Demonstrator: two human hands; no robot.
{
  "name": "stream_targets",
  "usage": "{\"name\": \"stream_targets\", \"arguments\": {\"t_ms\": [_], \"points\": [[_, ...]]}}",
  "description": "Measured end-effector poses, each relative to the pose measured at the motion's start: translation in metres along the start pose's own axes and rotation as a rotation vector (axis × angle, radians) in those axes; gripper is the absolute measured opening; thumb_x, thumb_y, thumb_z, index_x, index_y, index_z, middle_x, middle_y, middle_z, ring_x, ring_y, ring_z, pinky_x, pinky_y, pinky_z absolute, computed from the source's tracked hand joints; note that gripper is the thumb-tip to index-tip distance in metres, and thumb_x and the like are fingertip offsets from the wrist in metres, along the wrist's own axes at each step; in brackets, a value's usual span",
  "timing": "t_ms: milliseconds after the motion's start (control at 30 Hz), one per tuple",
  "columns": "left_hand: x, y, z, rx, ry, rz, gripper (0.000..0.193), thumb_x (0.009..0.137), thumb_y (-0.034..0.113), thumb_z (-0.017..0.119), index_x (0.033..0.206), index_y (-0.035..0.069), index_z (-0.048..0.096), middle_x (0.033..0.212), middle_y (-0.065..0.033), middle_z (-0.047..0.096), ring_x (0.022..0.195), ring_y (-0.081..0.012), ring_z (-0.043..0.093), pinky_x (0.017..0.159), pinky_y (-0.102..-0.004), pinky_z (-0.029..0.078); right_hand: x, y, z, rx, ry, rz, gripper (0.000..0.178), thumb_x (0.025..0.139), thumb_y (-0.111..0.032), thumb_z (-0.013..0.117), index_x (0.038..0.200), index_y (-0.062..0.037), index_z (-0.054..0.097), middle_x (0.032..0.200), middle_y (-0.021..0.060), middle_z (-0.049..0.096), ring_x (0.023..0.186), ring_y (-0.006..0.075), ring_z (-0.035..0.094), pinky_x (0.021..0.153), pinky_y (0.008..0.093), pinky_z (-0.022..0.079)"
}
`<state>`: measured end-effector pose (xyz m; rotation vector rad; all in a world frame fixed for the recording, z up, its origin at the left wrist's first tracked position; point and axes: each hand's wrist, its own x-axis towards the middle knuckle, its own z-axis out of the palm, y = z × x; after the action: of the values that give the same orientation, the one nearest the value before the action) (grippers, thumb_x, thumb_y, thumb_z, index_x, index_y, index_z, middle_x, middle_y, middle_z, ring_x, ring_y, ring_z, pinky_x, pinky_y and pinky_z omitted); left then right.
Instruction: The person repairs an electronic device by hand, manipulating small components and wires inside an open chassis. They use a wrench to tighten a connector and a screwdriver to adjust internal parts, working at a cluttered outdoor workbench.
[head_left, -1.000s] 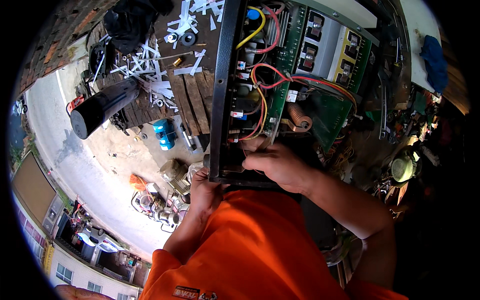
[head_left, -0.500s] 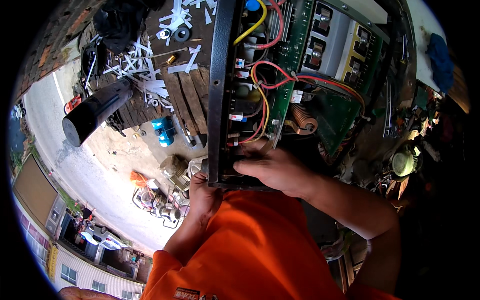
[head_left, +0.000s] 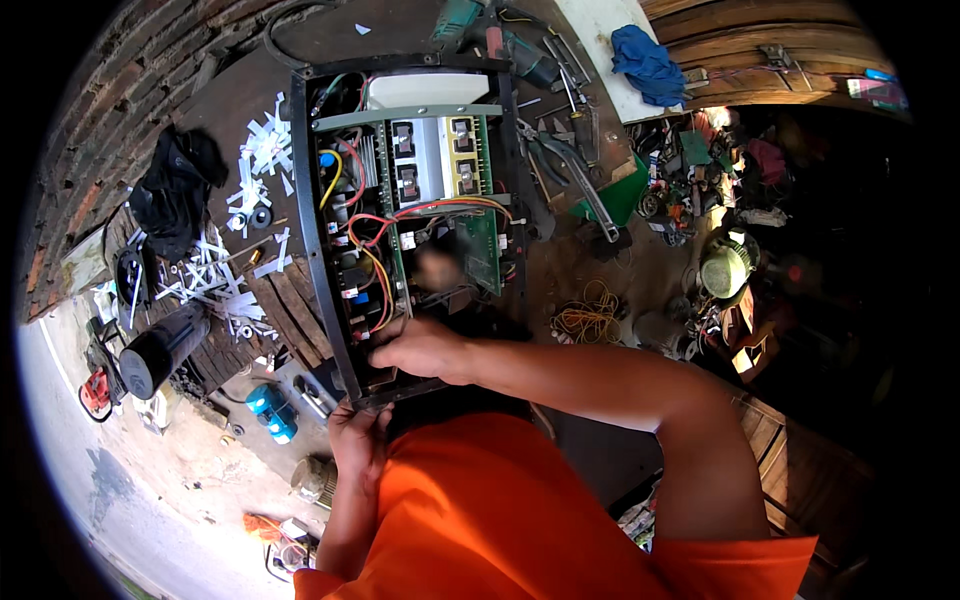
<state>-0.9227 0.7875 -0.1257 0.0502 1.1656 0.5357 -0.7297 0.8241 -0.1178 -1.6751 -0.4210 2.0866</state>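
Note:
An open black metal case (head_left: 328,240) with electronics inside stands in front of me, perhaps a welding machine. Green circuit boards (head_left: 484,258), grey heat sinks and red and yellow wires (head_left: 385,222) fill it. My right hand (head_left: 425,350) reaches into its near left corner, below the wires. Its thumb and fingers are closed together, and their tips are partly hidden among the parts. My left hand (head_left: 358,438) is at the outside of the same corner, just under the near edge. Its fingers are curled in, and what they hold cannot be made out.
White paper strips (head_left: 268,150) lie scattered on the worn wooden bench at left, with a black cylinder (head_left: 165,350) near its edge. A blue motor (head_left: 272,412) is below. Pliers (head_left: 570,170) and other hand tools lie right of the case, near a coil of yellow cable (head_left: 590,315).
The view has shifted, so the whole case and more of the bench to its right now show. Both hands stay at the case's near left corner.

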Motion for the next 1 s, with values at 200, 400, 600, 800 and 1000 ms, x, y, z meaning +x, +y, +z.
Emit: {"name": "stream_targets", "arguments": {"t_ms": [200,400,600,800,1000], "points": [[0.005,0.006,-0.002,0.13,-0.066,-0.002,0.013,0.087,-0.006,0.053,0.098,0.0,0.058,0.089,-0.0101,0.066,0.075,-0.0166,0.065,0.066,-0.0235,0.054,-0.059,-0.04,-0.015,-0.326,0.058,-0.1,0.031,0.084,-0.027,0.066,0.1,-0.0003,0.067,0.09,0.0085,0.067,0.082,0.0148,0.06,0.074,0.0287,0.048],[0.012,0.004,-0.01,0.229,-0.156,0.071,0.011,0.089,-0.003,0.055,0.1,0.0,0.058,0.089,-0.0089,0.065,0.074,-0.0156,0.064,0.066,-0.0237,0.054,-0.112,-0.002,-0.041,-0.229,0.196,-0.647,0.029,0.092,-0.021,0.06,0.105,0.004,0.063,0.093,0.0103,0.068,0.083,0.0154,0.064,0.077,0.0282,0.052],[0.005,-0.006,-0.003,0.218,-0.059,0.15,0.01,0.088,-0.002,0.056,0.097,0.0,0.058,0.087,-0.0092,0.066,0.072,-0.0171,0.065,0.065,-0.026,0.055,-0.11,0.072,-0.153,-0.028,0.702,-0.64,0.022,0.093,-0.016,0.058,0.103,0.003,0.062,0.088,0.0072,0.068,0.08,0.012,0.064,0.073,0.0259,0.051],[-0.002,-0.019,0.004,0.187,0.105,0.26,0.013,0.085,-0.005,0.053,0.096,0.001,0.057,0.088,-0.008,0.064,0.074,-0.0186,0.064,0.067,-0.0281,0.056,-0.094,0.119,-0.202,-0.143,0.781,-0.569,0.02,0.09,-0.015,0.061,0.097,0.0027,0.064,0.08,0.0069,0.068,0.073,0.0115,0.063,0.066,0.0254,0.05],[-0.004,-0.028,0.012,0.193,0.158,0.358,0.014,0.087,-0.002,0.05,0.097,0.002,0.058,0.088,-0.0067,0.063,0.077,-0.0178,0.061,0.069,-0.0275,0.051,-0.08,0.098,-0.282,-0.041,1.004,-0.661,0.013,0.084,-0.012,0.064,0.088,0.0005,0.067,0.073,0.0078,0.067,0.067,0.0154,0.063,0.063,0.0291,0.049]]}}
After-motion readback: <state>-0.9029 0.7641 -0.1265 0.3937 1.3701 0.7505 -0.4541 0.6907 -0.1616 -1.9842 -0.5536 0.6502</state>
